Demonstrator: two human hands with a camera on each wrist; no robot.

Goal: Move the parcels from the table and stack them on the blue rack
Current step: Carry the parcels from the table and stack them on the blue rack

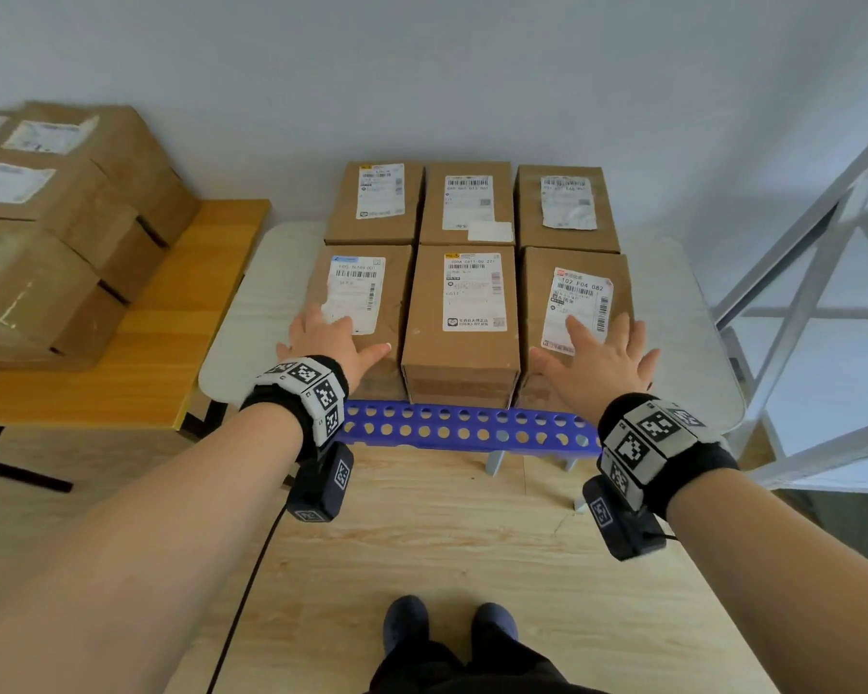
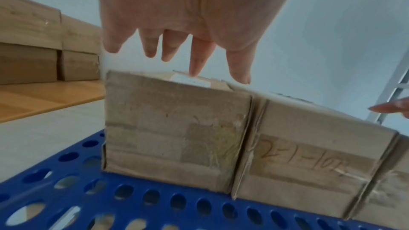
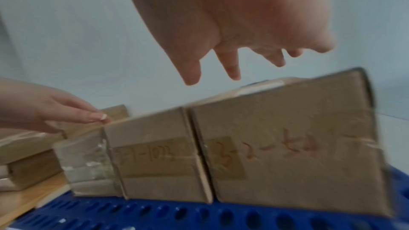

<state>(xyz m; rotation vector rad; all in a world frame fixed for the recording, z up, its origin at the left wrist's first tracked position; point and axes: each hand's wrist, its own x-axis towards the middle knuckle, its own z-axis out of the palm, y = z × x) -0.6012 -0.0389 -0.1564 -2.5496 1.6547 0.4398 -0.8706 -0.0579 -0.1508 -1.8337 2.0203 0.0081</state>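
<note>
Blue rack [image 1: 467, 430]: perforated plastic platform at the centre of the head view, standing on the floor in front of the wall. Its front strip is bare.

Parcels on rack, six, cardboard, each with a shipping label on top, set in two rows of three with sides touching:
- front-left parcel [image 1: 367, 313], at 10 o'clock from the rack's front edge;
- front-middle parcel [image 1: 464, 318], at 12 o'clock, hand-marked "2-1-10…" on its near face in the left wrist view;
- front-right parcel [image 1: 575, 303], at 2 o'clock;
- back row of three parcels [image 1: 467, 202], farther off at 12 o'clock, close to the wall.

Parcels on table: a stack of brown parcels [image 1: 61, 227] on the wooden table [image 1: 171, 313], at 9 to 10 o'clock from the rack, not yet moved.

Left hand [image 1: 329, 343]: fingers straight and spread, holding nothing, over the near top edge of the front-left parcel; the wrist view shows its fingertips [image 2: 196, 71] at or just above that edge; contact cannot be told.

Right hand [image 1: 600, 358]: fingers straight and spread, holding nothing, over the near top of the front-right parcel.

Step in hand, as judged: settling or squaring the front row of the first layer, which looks full.

Next move, as judged: turn to 9 o'clock, take a parcel from the table stack with both hands, and begin a second layer, edges aligned with the parcels beneath.
</note>
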